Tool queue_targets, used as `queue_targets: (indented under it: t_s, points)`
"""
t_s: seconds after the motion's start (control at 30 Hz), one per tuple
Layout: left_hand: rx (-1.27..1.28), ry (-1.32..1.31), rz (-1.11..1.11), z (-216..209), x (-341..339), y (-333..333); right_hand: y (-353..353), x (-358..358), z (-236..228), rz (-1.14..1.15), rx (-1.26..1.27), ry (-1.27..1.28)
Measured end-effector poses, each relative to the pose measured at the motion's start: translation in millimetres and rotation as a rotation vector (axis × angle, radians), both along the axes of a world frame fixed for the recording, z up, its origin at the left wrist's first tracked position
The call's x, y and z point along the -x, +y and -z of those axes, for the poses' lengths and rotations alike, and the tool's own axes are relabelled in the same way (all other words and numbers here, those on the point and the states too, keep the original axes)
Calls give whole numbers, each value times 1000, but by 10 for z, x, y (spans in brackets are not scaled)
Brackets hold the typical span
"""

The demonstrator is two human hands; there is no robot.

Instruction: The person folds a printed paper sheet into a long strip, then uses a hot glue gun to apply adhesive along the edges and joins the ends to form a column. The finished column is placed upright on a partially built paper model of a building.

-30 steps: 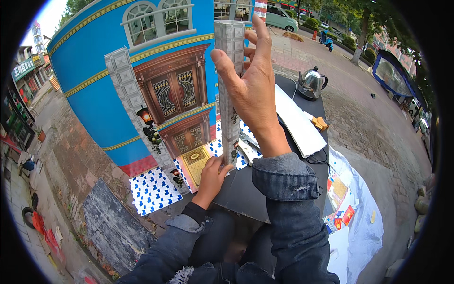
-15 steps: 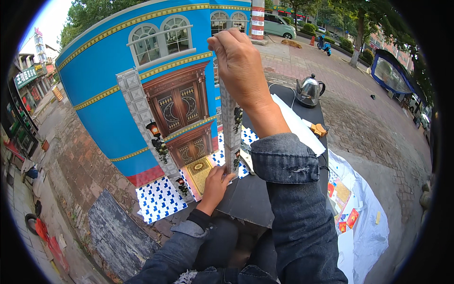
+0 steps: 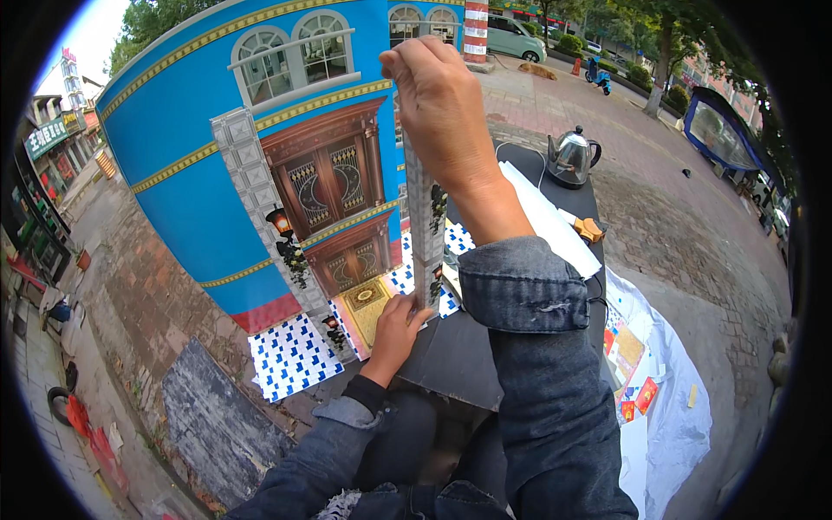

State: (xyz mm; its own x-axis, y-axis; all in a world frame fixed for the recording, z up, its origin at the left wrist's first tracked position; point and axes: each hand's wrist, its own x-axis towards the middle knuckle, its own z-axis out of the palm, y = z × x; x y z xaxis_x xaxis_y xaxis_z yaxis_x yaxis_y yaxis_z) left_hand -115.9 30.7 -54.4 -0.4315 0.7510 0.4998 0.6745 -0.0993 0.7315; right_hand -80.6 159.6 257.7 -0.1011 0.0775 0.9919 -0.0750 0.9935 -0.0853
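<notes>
A large blue paper model house (image 3: 186, 204) stands in front of me, with printed windows and brown doors. At its right front is a grey stone-patterned pillar (image 3: 426, 238) with printed vines. My right hand (image 3: 446, 117) is closed in a pinch at the pillar's upper end, which its fingers partly hide. Low down, my left hand (image 3: 393, 341) has its thumb and fingers closed at the pillar's foot. A matching grey pillar (image 3: 247, 169) with a printed lamp stands untouched left of the doors. Under the house lies a blue-and-white patterned base (image 3: 295, 360) with a yellow printed mat (image 3: 364, 310).
The black table (image 3: 459, 360) holds a steel kettle (image 3: 572, 158), white sheets (image 3: 546, 221) and a wooden-handled brush (image 3: 589, 230). To the right, printed paper pieces (image 3: 628, 347) lie on white plastic sheeting (image 3: 680, 416). A dark board (image 3: 217, 425) lies on the ground at left.
Both hands stay at the two ends of the pillar. My right hand sits slightly higher in the picture, and the view has shifted a little.
</notes>
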Motion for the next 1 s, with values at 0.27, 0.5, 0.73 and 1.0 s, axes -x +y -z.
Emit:
queue_targets:
  t_s: [0.27,0.5,0.73,1.0]
  points:
    - [17,-24,-3,-11,-8,1,39,0,5,41,-69,38]
    - [-4,-11,-2,-10,-10,2,18,20,14,25,-24,29]
    - [9,-15,-7,4,0,10,26,13,25,32,-33,33]
    - [12,-17,-14,3,-2,15,21,-2,31,49,-27,23]
